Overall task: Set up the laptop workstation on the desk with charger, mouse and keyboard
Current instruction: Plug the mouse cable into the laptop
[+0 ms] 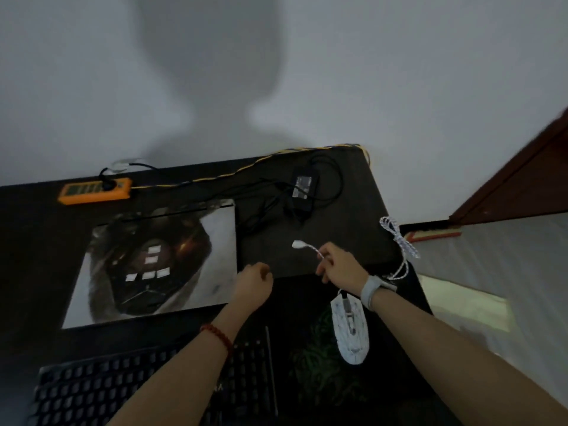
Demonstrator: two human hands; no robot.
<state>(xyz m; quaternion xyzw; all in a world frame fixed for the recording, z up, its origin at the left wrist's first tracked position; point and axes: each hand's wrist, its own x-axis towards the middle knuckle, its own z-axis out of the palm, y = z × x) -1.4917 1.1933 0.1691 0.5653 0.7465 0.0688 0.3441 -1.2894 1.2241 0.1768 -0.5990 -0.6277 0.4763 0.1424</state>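
Note:
A closed laptop (159,262) with a printed lid lies on the dark desk (30,241). My right hand (341,269) pinches the braided white mouse cable (399,241) just behind its USB plug (297,244), which points left toward the laptop's right side. The white mouse (350,327) rests on a dark mouse pad (313,373) under my right wrist. My left hand (253,282) hovers by the laptop's right edge with its fingers curled, holding nothing. A black keyboard (92,392) lies at the near edge. The black charger brick (302,189) sits at the back with its cords.
An orange power strip (95,190) lies at the desk's back left, with a yellow cable (246,164) running along the back edge. A white wall rises behind the desk. A brown door frame (522,179) and light floor are to the right.

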